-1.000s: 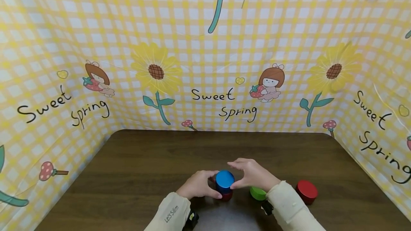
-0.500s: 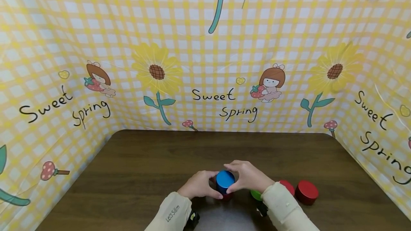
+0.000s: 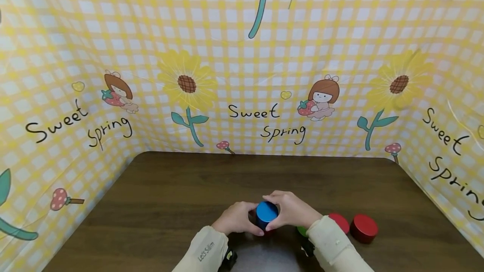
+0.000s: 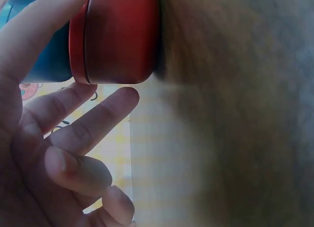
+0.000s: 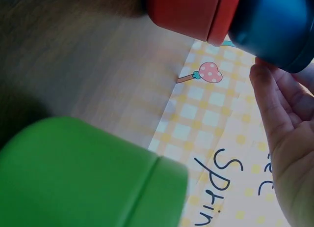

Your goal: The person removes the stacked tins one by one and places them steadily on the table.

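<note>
The left hand (image 3: 235,223) curls its thumb and fingers against the left side of the stack; the right hand (image 3: 292,210) pinches the blue tin (image 3: 266,213), which sits directly between the two hands on a red tin (image 4: 120,38) on the counter (image 3: 170,196), its axis upright. Both hands are equally near. Right of the right hand lie a green tin (image 5: 83,173) and two more red tins (image 3: 364,227). Only the wrist views show the lower tin clearly
</note>
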{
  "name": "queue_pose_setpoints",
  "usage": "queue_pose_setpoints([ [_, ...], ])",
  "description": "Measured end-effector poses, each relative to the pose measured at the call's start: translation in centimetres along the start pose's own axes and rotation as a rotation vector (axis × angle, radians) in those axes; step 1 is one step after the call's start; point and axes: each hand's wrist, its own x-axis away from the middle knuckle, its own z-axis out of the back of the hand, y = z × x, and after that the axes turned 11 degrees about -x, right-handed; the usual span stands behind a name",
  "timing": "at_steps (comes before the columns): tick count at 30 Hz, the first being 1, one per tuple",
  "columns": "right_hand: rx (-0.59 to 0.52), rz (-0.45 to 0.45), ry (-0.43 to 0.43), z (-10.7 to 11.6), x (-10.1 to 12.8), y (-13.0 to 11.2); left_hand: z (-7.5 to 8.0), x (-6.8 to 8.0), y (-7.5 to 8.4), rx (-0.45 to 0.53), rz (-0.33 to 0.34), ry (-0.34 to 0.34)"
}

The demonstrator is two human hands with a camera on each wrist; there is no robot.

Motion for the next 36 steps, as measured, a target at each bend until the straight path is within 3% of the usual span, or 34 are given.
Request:
queue_pose_setpoints([
  [36, -0.07, 0.002, -0.026, 0.37, -0.47, 0.18, -0.22, -0.02, 0.44, -0.033, 0.008, 0.032],
])
